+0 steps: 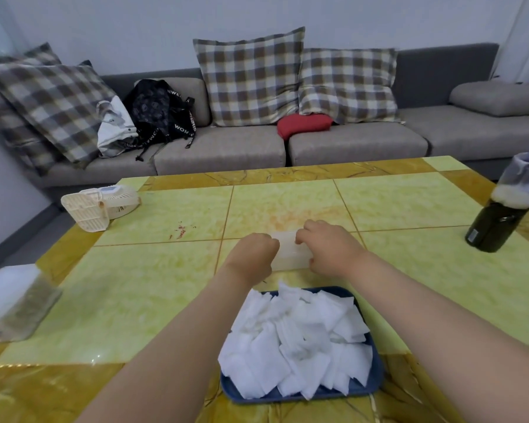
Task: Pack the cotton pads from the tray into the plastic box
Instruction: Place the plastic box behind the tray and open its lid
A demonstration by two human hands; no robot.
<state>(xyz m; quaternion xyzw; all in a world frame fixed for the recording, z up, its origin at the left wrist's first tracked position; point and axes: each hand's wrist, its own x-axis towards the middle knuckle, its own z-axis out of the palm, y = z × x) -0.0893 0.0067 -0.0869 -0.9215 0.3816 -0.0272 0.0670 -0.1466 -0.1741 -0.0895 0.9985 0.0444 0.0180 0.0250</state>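
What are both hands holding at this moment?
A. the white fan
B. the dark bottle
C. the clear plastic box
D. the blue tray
C: the left hand and right hand curl around opposite ends of the plastic box, just beyond the tray of cotton pads.

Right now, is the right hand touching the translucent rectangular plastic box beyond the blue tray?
Touching. In the head view the right hand grips the right end of the translucent plastic box, fingers curled over it, no gap visible.
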